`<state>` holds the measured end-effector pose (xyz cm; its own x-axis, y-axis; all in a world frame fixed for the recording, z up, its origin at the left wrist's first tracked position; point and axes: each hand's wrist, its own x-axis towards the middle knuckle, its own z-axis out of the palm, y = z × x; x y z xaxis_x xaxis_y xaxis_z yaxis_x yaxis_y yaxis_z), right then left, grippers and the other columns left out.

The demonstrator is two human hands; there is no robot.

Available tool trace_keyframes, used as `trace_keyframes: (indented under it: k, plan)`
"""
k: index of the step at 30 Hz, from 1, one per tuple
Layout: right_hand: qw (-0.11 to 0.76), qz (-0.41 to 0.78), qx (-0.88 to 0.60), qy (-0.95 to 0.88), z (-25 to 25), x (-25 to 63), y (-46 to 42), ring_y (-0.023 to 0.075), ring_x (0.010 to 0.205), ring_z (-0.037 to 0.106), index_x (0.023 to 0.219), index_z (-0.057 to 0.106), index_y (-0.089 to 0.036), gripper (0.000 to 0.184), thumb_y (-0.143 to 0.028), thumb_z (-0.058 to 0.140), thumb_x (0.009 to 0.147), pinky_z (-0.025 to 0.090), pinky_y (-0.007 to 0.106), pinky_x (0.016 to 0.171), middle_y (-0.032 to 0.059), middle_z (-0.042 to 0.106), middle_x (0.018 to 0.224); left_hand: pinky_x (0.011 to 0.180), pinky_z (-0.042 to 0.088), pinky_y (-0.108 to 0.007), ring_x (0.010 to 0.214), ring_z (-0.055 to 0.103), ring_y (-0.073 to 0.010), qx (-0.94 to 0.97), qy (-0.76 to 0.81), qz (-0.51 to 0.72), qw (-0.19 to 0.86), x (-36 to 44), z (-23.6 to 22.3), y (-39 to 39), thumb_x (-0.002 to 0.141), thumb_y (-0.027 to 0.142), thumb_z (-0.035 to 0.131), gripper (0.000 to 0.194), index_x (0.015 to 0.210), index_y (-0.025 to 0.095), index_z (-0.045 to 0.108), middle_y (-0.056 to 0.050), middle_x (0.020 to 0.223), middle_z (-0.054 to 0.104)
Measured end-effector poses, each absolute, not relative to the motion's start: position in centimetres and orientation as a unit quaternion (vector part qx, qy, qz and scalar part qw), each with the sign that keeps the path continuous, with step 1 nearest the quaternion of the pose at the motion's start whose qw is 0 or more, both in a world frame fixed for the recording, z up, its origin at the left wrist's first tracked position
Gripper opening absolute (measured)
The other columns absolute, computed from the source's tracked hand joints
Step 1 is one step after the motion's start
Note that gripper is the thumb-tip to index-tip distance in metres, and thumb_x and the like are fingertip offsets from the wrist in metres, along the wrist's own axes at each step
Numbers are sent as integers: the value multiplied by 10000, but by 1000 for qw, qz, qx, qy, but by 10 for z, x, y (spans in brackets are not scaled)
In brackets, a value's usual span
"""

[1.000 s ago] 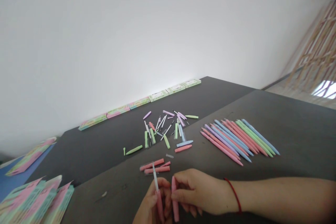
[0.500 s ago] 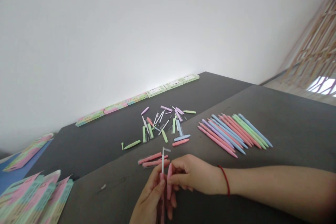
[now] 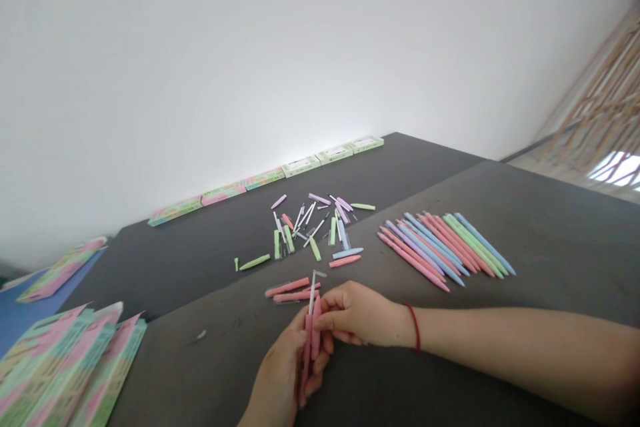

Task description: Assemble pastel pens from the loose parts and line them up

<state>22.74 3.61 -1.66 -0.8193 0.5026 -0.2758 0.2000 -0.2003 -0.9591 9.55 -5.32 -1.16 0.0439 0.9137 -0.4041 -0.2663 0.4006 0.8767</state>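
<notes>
Two pink pen halves [image 3: 316, 337] have come together, the left hand [image 3: 283, 370] pinching one, the right hand [image 3: 357, 313] the other.

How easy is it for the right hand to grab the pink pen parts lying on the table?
Probably easy, once it lets go. The right hand is pinching a pink pen barrel, but the pink pen parts lie just beyond it on the dark table, with nothing between.

We wear a thin red cord [image 3: 415, 328] looped around our right wrist [image 3: 397, 323]. Our right forearm [image 3: 515, 350] shows no sleeve, and our right hand [image 3: 357, 315] and left hand [image 3: 280, 380] are bare.
</notes>
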Motion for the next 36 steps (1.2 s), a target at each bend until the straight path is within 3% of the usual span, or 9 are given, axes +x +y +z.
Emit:
trace_keyframes:
  k: [6, 9, 14, 17, 23, 28, 36]
  plan:
    - [104, 726, -273, -622, -19, 226, 36, 37, 324, 343, 747, 561, -144, 183, -301, 526, 833, 244, 136, 297, -83, 420, 435, 297, 168, -151, 342, 269, -47, 308, 501, 464, 663, 94, -12, -53, 762, 433, 505, 464, 1155, 187, 499, 39, 571, 490]
    - [112, 734, -248, -623, -15, 229, 36, 32, 334, 346, 751, 542, -145, 193, -314, 516, 840, 260, 130, 301, -80, 430, 465, 314, 175, -148, 373, 268, -53, 307, 527, 458, 646, 96, -10, -55, 793, 440, 494, 398, 1100, 188, 518, 45, 569, 465]
    - [207, 713, -259, -618, 5, 246, 49, 37, 390, 403, 748, 507, -146, 150, -254, 472, 846, 317, 132, 333, -58, 476, 545, 331, 154, -159, 410, 232, -62, 367, 571, 430, 595, 90, -8, -54, 844, 493, 434, 353, 1034, 203, 502, 46, 629, 471]
    - [281, 690, -265, -612, 13, 254, 62, 47, 423, 429, 812, 521, -142, 119, -253, 486, 837, 345, 141, 346, -44, 509, 580, 361, 201, -177, 430, 269, -78, 445, 602, 398, 531, 80, -5, -53, 865, 498, 391, 335, 1002, 208, 486, 56, 620, 458]
    - [325, 684, -257, -601, 6, 251, 68, 63, 472, 486, 823, 512, -148, 119, -266, 528, 824, 370, 149, 362, -31, 540, 621, 602, 384, -231, 613, 501, -140, 618, 650, 303, 322, 69, 3, -55, 902, 426, 343, 291, 751, 223, 487, 26, 658, 516]
    - [327, 696, -240, -592, -2, 250, 65, 64, 482, 497, 855, 500, -149, 134, -276, 537, 830, 375, 150, 372, -29, 555, 634, 646, 407, -239, 666, 566, -162, 649, 668, 236, 278, 66, 3, -55, 919, 393, 299, 261, 850, 244, 502, 15, 724, 586]
    - [325, 724, -260, -550, -4, 249, 65, 62, 467, 484, 841, 520, -138, 141, -267, 567, 808, 363, 151, 377, -26, 556, 614, 668, 413, -243, 691, 592, -158, 673, 671, 205, 234, 63, 2, -54, 931, 340, 282, 235, 848, 245, 481, 13, 750, 601]
